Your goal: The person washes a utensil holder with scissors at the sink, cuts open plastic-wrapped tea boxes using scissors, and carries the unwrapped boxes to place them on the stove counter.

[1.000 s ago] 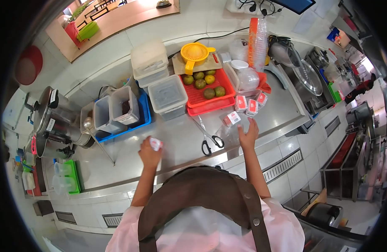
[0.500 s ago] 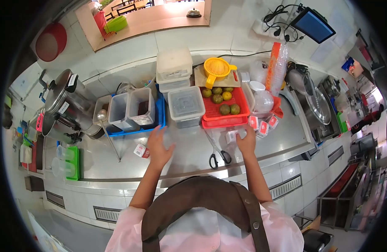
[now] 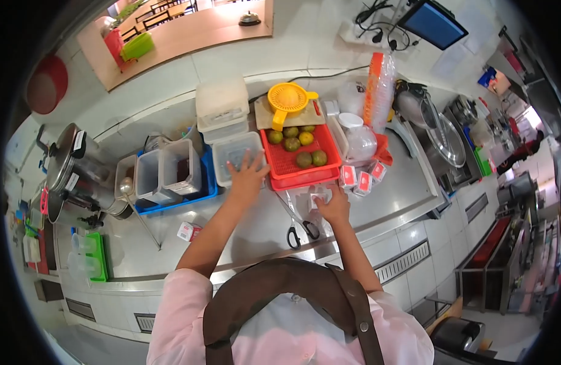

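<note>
My left hand [image 3: 250, 177] is open, its fingers spread over the front right edge of a clear plastic container [image 3: 228, 157]. My right hand [image 3: 334, 207] is closed on a small white box [image 3: 315, 199] on the steel counter, thumb and fingers at its right side. Between my hands and nearer to me lie black-handled scissors [image 3: 303, 232], blades pointing away. Several red-and-white small boxes [image 3: 362, 182] stand to the right, beyond my right hand. Another small white-and-red box [image 3: 186, 231] lies to the left of my left forearm.
A red basket [image 3: 286, 173] holds several green citrus fruits [image 3: 291, 144]; behind it a yellow juicer [image 3: 287, 97] rests on a board. A blue tray [image 3: 210, 176] carries tall containers. A ladle [image 3: 140, 216] leans there. Steel dispensers [image 3: 79, 167] stand left, plastic-wrapped cups [image 3: 381, 91] right.
The view has shifted, so the scene sits further left. My left hand has moved forward and right to the clear container. My right hand has closed in on the small white box.
</note>
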